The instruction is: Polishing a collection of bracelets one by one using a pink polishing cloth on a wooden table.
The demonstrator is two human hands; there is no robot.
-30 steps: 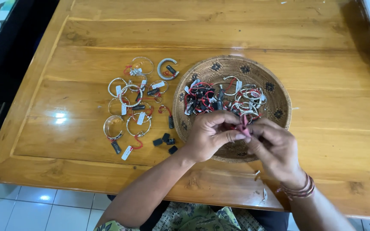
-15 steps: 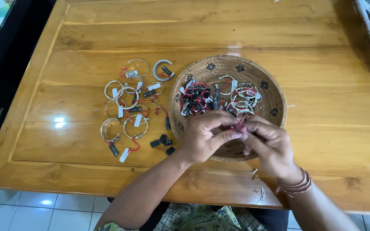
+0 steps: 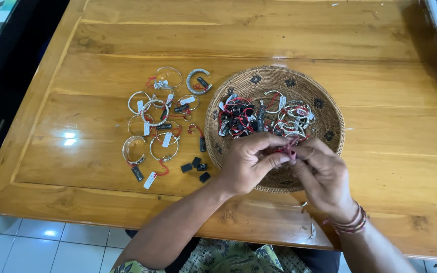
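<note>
Red cord (image 3: 285, 150) is pinched between left hand (image 3: 251, 163) and right hand (image 3: 324, 174), fingertips pressed together, hiding whatever it carries, low centre.

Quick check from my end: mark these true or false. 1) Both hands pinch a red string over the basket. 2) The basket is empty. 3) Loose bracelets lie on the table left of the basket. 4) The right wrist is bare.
1) True: left hand and right hand meet on the red string above the basket.
2) False: it holds a heap of tagged bracelets.
3) True: loose bracelets lie on the table.
4) False: it wears wristbands.
</note>
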